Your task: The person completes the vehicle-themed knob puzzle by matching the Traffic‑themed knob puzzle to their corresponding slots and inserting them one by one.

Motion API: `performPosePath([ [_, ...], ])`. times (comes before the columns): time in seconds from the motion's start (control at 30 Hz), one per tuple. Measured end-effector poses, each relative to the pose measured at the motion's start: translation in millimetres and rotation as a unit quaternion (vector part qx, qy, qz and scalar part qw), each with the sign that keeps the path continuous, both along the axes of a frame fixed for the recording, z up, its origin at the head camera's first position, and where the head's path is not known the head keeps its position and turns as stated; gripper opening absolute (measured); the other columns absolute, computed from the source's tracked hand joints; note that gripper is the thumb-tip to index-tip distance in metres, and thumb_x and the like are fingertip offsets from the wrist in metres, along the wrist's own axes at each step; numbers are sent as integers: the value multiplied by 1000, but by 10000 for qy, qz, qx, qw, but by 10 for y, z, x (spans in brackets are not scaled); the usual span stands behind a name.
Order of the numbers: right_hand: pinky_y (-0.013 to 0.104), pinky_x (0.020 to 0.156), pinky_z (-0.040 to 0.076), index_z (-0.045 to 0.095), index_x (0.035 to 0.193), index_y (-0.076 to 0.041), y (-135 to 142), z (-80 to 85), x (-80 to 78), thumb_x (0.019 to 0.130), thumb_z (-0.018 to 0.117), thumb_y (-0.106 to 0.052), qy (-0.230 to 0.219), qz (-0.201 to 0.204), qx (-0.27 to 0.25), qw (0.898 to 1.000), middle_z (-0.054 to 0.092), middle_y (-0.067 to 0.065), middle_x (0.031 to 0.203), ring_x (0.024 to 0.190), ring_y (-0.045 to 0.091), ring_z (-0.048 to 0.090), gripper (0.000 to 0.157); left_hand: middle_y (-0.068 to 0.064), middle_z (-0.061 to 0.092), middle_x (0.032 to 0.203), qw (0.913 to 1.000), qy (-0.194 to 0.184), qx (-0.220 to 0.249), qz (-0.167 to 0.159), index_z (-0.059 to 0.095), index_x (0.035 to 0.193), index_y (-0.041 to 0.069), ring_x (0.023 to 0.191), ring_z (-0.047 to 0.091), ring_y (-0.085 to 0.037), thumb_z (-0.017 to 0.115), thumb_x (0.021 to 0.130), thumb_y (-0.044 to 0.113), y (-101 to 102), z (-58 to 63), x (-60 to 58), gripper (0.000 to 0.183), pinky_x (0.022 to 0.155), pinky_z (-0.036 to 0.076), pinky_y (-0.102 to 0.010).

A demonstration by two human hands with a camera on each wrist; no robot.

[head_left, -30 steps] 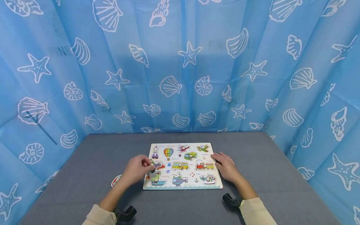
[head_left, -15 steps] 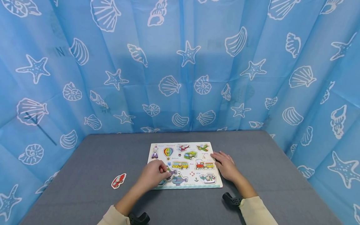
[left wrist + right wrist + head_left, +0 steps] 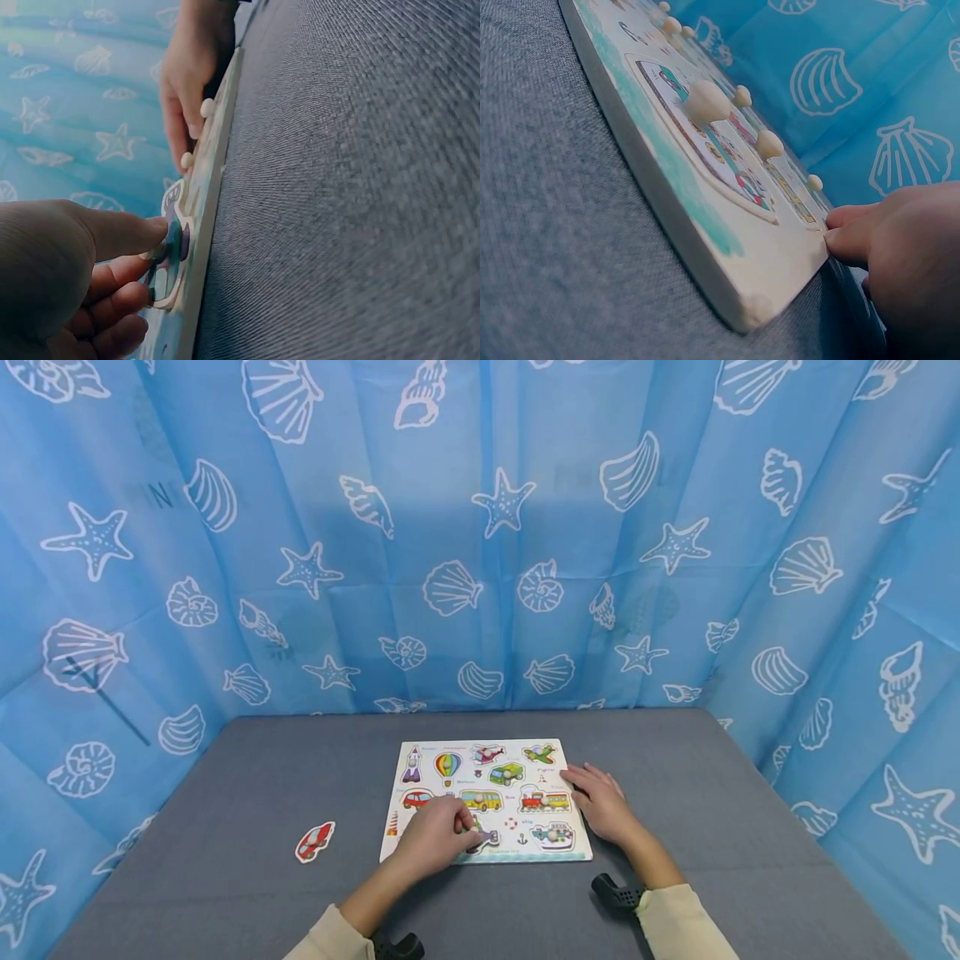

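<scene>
My left hand pinches a purple and green submarine puzzle piece by its knob between thumb and fingers. The piece is over the lower middle of a white knob-puzzle board. In the left wrist view the submarine piece lies tilted or flat against the board's face; I cannot tell whether it sits in its recess. My left hand hides the sailboat area. My right hand rests its extended fingers on the board's right edge. On the cloth at left lies a red car piece; a red car picture shows on the board.
Other vehicle pieces with knobs sit in the board, among them a ship, a train and a balloon. A grey cloth covers the table. Behind hangs a blue shell-patterned curtain.
My left hand has carried the submarine piece rightward and down from the car recess to the board's lower middle. This uncovers the red car piece on the cloth. My right hand stays put.
</scene>
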State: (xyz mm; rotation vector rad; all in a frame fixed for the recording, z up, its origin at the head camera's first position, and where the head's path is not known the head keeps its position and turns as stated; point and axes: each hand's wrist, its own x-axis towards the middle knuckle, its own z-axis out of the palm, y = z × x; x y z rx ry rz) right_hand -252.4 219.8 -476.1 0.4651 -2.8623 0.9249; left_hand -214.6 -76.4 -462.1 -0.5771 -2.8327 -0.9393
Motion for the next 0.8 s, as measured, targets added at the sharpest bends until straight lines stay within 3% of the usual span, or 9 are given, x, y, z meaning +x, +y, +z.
performPosePath([
  [0.4,62,108,12,54,135,1,-14,0,-3,96,52,-2,29,-51,-75,10000,46,22,143,137,45,28,39,10,45,66,9989,229,-411,80,60,74,21,60,41,-6,81,76,30,23,-85,-9,23,55,35,-25],
  [0.8,63,108,12,54,135,2,-20,3,7,96,53,-1,53,-52,-88,9999,47,22,142,137,45,28,39,11,50,71,9996,247,-64,-118,65,79,22,65,45,-5,79,79,24,-112,-59,-27,15,59,38,-25],
])
